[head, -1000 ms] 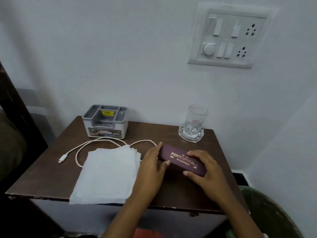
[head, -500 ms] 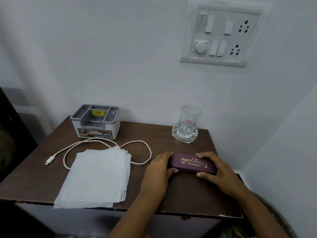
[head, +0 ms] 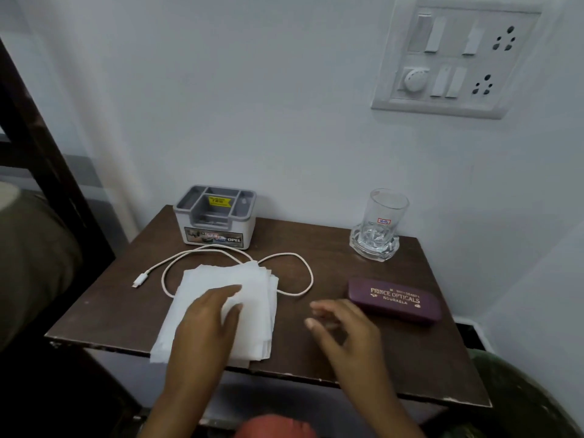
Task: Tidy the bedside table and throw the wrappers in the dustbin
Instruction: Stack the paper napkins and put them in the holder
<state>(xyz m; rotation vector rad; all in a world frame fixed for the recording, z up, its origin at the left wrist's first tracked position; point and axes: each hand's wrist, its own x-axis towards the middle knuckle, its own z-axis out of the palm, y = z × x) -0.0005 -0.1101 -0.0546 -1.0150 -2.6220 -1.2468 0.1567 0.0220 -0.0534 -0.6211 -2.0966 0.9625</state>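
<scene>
A maroon spectacle case (head: 395,301) with gold lettering lies flat near the right side of the brown bedside table (head: 373,371). Nothing is touching the case. My right hand (head: 341,330) hovers just left of it, fingers spread and empty. My left hand (head: 211,320) rests palm down on a stack of white tissue sheets (head: 252,298) at the front left of the table. A white charging cable (head: 294,267) loops behind the sheets, partly tucked under them.
A grey desk organiser (head: 218,218) stands at the back left against the wall. An empty glass (head: 380,222) sits in a clear holder at the back right. A green dustbin (head: 524,403) stands on the floor at the lower right. A switchboard (head: 455,58) is on the wall.
Both hands have let go of the spectacle case, which now lies further right. My left hand moved left onto the tissue stack; my right hand drew back toward the table's middle.
</scene>
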